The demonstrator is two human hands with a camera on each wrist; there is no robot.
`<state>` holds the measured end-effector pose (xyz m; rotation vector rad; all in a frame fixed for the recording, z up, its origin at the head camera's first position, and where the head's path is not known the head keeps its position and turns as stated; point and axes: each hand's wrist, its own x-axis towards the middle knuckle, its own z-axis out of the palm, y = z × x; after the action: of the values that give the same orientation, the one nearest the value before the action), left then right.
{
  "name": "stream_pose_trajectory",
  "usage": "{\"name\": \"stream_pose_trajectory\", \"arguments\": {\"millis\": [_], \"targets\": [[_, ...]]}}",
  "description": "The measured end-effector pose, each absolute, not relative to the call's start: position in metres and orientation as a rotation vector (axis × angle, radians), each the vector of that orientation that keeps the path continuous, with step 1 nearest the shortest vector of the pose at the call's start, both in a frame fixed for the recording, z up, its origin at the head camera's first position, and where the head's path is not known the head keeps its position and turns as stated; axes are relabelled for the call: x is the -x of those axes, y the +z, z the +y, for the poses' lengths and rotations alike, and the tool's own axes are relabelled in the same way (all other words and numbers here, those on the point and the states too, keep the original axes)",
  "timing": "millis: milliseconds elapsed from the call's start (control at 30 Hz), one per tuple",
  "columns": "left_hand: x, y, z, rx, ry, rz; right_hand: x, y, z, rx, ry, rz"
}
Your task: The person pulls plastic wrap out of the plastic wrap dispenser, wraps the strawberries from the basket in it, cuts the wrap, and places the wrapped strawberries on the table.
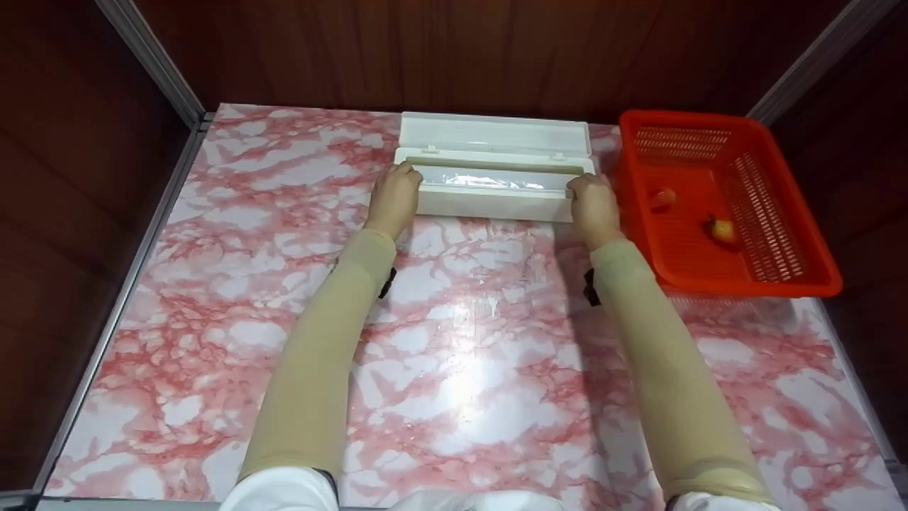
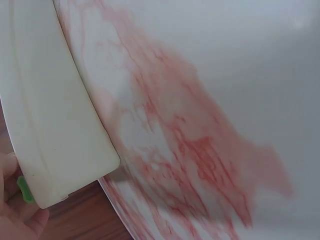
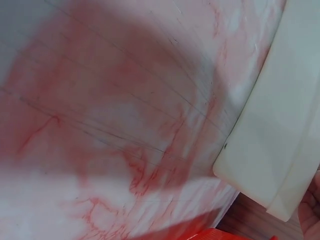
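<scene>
A long white plastic-wrap dispenser (image 1: 493,206) stands at the back of the table, its hinged lid (image 1: 496,135) tipped back. Shiny clear film (image 1: 477,180) shows along its open top. My left hand (image 1: 394,201) grips the dispenser's left end, with fingers curled over the top edge. At the opposite end, my right hand (image 1: 594,211) holds on in the same way. In the left wrist view, a small green piece (image 2: 24,189) sits at the dispenser's end beside the left fingers. The right wrist view catches only part of the right hand (image 3: 311,210) at the dispenser's corner.
Right of the dispenser stands a red-orange plastic basket (image 1: 738,289) with perforated sides. Inside are a yellow fruit or vegetable (image 1: 721,230) and a small reddish one (image 1: 662,198). Dark wooden panels (image 1: 496,57) enclose the marbled table (image 1: 454,341) at the back and sides.
</scene>
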<state>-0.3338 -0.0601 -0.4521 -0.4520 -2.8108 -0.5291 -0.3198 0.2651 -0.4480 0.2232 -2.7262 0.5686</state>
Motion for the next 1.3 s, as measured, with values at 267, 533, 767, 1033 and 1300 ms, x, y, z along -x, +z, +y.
{"name": "stream_pose_trajectory", "arguments": {"millis": [267, 533, 767, 1033, 1300], "targets": [[0.339, -0.453, -0.059, 0.409, -0.582, -2.797, 0.323, -0.449, 0.264, -0.196, 0.568, -2.741], [0.344, -0.457, -0.058, 0.387, -0.576, -2.794, 0.323, -0.449, 0.264, -0.174, 0.587, -2.731], [0.344, -0.457, -0.057, 0.318, -0.674, -2.796, 0.324, -0.449, 0.265, -0.151, 0.573, -2.727], [0.346, -0.453, -0.056, 0.313, -0.740, -2.798, 0.325, -0.442, 0.259, 0.016, 0.478, -2.783], [0.348, -0.451, -0.058, 0.349, -0.865, -2.778, 0.329, -0.434, 0.255, 0.069, 0.585, -2.810]]}}
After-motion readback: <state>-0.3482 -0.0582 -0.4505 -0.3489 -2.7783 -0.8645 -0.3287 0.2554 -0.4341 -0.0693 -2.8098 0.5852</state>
